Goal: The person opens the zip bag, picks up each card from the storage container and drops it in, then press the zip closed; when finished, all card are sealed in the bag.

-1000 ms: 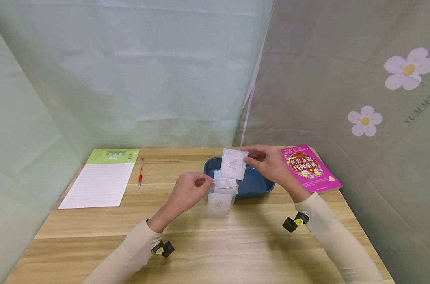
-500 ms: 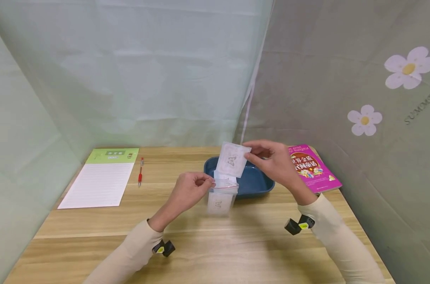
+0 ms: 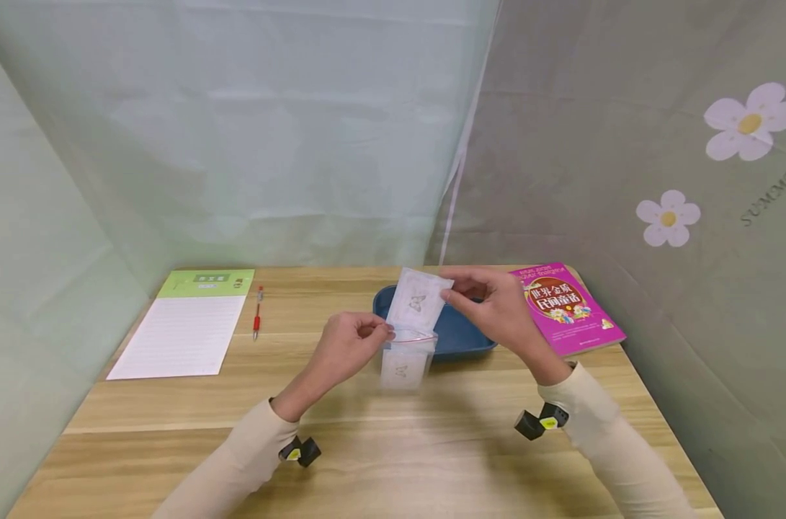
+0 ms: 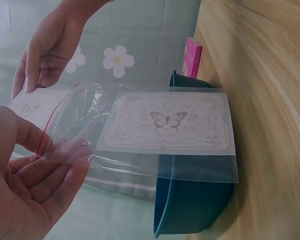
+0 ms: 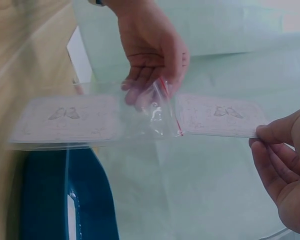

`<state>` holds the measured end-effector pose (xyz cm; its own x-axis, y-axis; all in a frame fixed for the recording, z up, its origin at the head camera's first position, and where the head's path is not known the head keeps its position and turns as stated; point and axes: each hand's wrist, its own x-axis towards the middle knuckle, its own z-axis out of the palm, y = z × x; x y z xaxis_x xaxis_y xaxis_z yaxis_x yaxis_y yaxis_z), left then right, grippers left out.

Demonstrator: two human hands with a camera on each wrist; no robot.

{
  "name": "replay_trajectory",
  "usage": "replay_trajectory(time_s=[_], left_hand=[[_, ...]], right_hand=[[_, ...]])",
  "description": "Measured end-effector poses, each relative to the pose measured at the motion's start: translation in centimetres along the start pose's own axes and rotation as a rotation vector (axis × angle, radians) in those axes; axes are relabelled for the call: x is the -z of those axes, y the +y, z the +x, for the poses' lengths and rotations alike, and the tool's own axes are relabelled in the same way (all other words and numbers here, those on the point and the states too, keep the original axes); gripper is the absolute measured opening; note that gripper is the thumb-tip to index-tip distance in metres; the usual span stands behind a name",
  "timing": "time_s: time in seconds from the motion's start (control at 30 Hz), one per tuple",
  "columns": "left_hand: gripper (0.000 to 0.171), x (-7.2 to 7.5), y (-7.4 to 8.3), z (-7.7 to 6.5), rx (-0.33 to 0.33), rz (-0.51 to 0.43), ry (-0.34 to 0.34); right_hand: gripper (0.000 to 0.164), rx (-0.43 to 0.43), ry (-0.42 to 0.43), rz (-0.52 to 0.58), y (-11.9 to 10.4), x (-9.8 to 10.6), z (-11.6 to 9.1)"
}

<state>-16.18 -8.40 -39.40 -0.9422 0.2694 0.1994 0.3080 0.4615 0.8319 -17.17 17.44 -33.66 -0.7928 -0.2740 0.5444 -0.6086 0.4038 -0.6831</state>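
My right hand (image 3: pixel 499 306) is pinching the card (image 3: pixel 415 301) by its edge, best for something likely light and bendable, its far end lying at the mouth of the slippery-looking bag (image 3: pixel 405 353) my left hand (image 3: pixel 347 349) is pinching.

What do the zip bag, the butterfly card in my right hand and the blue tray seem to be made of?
Zip bag: thin, glossy clear plastic, since it's see-through, wrinkled and glinting.
Butterfly card: probably paper or thin card, matte-looking; it's pale, flat and finely printed.
Blue tray: likely smooth moulded plastic, given its rounded corners, though coated metal is possible.
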Motion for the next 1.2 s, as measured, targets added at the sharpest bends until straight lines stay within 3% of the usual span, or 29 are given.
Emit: replay_trajectory(time_s=[0.3, 1.2], left_hand=[[0.018, 0.2, 0.0, -0.1, 0.004, -0.011, -0.016], [0.019, 0.5, 0.3, 0.0, -0.006, -0.011, 0.019]], right_hand=[[0.028, -0.042, -0.042, -0.010, 0.3, -0.1, -0.6], [0.017, -0.049, -0.112, 0.036, 1.9, -2.4, -2.2]])
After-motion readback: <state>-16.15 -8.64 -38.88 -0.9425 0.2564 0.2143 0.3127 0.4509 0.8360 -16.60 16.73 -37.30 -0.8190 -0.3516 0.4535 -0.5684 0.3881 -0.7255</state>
